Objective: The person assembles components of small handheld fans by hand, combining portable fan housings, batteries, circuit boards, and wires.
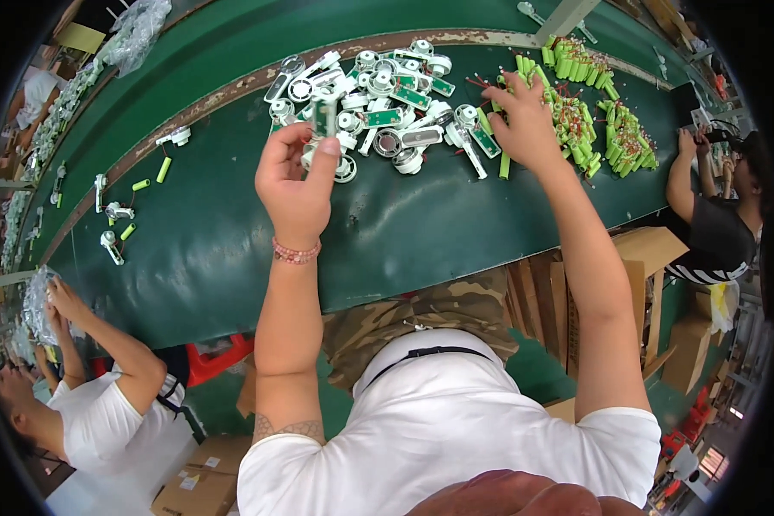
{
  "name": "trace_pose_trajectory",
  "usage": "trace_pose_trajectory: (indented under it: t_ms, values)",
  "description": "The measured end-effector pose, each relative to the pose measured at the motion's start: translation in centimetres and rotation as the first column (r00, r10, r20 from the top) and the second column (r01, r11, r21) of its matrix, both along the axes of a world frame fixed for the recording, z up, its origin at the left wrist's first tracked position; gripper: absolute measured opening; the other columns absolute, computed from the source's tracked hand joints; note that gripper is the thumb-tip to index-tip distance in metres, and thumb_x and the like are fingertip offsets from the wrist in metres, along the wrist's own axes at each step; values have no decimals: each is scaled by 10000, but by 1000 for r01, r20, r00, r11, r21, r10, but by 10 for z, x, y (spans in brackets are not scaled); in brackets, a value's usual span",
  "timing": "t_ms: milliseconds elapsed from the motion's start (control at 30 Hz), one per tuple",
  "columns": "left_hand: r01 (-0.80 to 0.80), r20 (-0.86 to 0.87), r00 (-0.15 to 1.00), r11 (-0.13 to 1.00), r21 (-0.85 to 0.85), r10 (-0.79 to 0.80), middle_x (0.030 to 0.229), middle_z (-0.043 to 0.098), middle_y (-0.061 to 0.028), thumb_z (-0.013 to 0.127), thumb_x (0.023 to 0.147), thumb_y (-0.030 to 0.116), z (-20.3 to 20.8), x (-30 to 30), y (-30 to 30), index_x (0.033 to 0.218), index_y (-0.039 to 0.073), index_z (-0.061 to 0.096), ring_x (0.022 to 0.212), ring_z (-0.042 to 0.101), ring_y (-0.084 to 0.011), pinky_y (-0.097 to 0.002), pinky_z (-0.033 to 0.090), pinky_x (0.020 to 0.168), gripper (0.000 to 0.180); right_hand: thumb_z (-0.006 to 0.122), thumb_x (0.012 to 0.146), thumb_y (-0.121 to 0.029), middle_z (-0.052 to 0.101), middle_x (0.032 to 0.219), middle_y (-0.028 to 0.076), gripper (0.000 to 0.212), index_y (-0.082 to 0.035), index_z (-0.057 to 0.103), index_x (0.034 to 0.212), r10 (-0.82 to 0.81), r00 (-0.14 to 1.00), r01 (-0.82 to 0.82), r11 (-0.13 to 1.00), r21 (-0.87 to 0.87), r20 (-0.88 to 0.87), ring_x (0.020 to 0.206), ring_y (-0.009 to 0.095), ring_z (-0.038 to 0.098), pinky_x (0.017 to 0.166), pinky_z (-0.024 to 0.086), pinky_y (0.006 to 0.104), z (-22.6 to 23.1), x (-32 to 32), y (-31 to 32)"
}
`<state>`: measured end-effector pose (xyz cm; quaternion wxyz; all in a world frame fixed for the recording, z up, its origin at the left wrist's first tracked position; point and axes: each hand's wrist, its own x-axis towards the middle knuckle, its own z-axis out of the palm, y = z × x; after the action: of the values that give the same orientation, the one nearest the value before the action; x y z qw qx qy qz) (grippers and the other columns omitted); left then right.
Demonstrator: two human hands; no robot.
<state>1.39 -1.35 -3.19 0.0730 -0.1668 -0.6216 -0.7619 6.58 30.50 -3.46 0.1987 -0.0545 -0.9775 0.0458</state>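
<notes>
A co-worker in a white shirt (120,421) sat at far left, hands on a clear plastic bag (39,297). A few loose white parts and green cells (116,228) lay on the green belt (232,232). Left hand (294,176) was raised over the belt, thumb and fingers pinched on a small green circuit board (323,116). Just behind it sat the heap of white round housings and boards (387,95). Right hand (525,120) reached, fingers spread and curled down, onto the green battery cells (568,116) at the heap's right edge; whether it gripped one couldn't be told. More cells (628,138) lay further right, near another worker in a dark shirt (718,236).
</notes>
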Motion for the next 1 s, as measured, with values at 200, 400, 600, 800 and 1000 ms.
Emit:
trace_pose_trajectory:
  t_ms: [200,400,600,800,1000]
  values:
    - [-27,-55,998,998,-57,24,926,641,-60,737,819,40,-3,3,3,1021,-34,601,822,613,-99,-225,500,697,254,592,757,25,508,1313,56,353,-175,676,1036,129,987,-142,981,134,99,1331,411,348,870,431,533,4,28,9]
    - [-81,-167,984,987,-141,57,866,652,-42,740,812,55,1,5,3,999,-26,614,761,614,-84,-206,479,630,240,581,748,57,476,1372,57,348,-153,692,1002,151,977,-178,966,186,153,1365,416,308,910,407,560,15,47,30]
    - [-53,-118,992,995,-87,43,859,650,-35,749,806,66,9,7,4,991,-23,623,736,598,-76,-204,464,604,242,637,785,-124,487,1374,74,243,-123,698,1021,194,966,-189,981,-45,171,1369,429,300,935,390,611,27,47,28]
    - [-78,-160,986,985,-152,53,876,647,-43,742,811,51,-1,4,4,997,-30,616,752,606,-79,-208,472,605,239,675,815,-191,555,1263,75,176,-92,691,959,56,992,-71,989,131,115,1312,428,370,894,421,555,9,35,1]
    - [-7,-92,996,999,-41,3,905,644,-51,727,822,27,6,7,4,1015,-32,607,786,613,-93,-220,493,661,235,676,817,-173,577,1236,51,139,-83,677,923,134,991,-134,982,-136,-13,1280,457,394,850,436,537,9,39,14]
